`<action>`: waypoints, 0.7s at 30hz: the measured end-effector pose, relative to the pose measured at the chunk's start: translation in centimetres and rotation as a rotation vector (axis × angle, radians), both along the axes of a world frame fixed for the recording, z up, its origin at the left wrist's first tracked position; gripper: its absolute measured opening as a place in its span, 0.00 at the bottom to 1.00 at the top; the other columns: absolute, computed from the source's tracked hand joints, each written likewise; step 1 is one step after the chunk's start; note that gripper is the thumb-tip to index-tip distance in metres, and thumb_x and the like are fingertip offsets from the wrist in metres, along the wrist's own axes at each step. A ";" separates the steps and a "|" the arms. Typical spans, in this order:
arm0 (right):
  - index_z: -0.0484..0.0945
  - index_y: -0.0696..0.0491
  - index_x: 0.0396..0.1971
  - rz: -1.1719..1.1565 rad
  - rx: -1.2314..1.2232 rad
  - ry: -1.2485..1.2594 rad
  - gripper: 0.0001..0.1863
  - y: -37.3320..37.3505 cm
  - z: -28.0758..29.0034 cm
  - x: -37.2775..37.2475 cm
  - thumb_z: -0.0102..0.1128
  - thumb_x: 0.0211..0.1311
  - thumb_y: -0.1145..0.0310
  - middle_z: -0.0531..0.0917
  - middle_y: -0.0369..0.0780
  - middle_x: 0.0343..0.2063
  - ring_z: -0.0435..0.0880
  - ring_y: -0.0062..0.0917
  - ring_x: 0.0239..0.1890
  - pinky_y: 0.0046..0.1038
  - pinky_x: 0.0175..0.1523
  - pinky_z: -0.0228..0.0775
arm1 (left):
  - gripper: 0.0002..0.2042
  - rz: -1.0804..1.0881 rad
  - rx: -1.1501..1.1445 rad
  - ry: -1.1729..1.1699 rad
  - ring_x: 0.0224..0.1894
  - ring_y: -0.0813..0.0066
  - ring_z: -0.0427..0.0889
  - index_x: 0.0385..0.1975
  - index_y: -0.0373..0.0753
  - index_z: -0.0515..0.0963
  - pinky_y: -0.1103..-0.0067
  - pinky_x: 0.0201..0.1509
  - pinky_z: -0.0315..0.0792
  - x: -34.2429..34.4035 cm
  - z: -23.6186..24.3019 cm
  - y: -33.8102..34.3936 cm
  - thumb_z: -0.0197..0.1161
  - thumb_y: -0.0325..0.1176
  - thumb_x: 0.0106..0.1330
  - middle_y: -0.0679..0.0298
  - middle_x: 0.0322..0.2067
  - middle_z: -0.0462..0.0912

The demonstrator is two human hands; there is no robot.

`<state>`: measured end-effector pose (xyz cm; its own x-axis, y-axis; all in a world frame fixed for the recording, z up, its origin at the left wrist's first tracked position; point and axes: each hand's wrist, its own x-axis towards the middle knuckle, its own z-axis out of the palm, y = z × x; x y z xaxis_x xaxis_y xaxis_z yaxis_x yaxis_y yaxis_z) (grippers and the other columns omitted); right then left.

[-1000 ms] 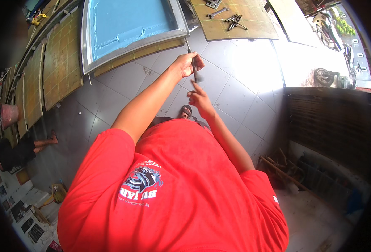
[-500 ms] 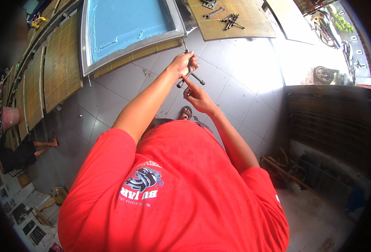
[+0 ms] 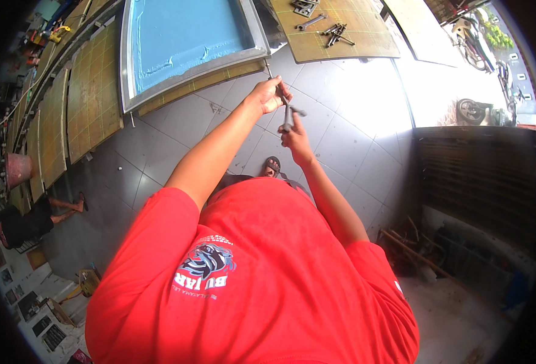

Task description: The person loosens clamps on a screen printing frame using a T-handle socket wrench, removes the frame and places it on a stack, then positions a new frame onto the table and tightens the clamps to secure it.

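Note:
My left hand [image 3: 269,94] is closed around the shaft of a dark Y-shaped socket wrench [image 3: 289,115], whose upper end meets a thin metal rod at the lower right corner of a metal frame [image 3: 194,71] with a blue, paint-smeared surface. Just below, my right hand [image 3: 295,138] is at the blurred lower arms of the wrench, a finger raised against them; how its fingers close is hard to make out.
A board [image 3: 359,42] at upper right bears a spanner [image 3: 310,21] and several bolts [image 3: 340,34]. More boards [image 3: 92,85] line the left, near a pink bucket [image 3: 18,170]. A person [image 3: 25,221] is at lower left. Motorcycles [image 3: 468,109] stand outside; a dark slatted panel [image 3: 474,170] is at right.
The wrench's arms have turned about the shaft and now blur. My right hand has moved with them, its finger changing angle. My left hand stays on the shaft.

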<state>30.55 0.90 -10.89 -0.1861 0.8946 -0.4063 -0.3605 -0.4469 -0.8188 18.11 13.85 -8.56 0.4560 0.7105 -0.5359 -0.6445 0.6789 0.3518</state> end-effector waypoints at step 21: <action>0.54 0.49 0.64 0.483 0.490 -0.323 0.34 -1.8 3.2 -0.1 0.41 0.53 0.83 0.68 0.32 0.26 0.67 0.16 0.28 0.18 0.36 0.63 | 0.11 0.050 0.013 0.062 0.16 0.83 0.60 0.23 0.42 0.63 0.75 0.34 0.70 -0.1 -0.1 0.5 0.48 0.36 0.68 0.72 0.14 0.60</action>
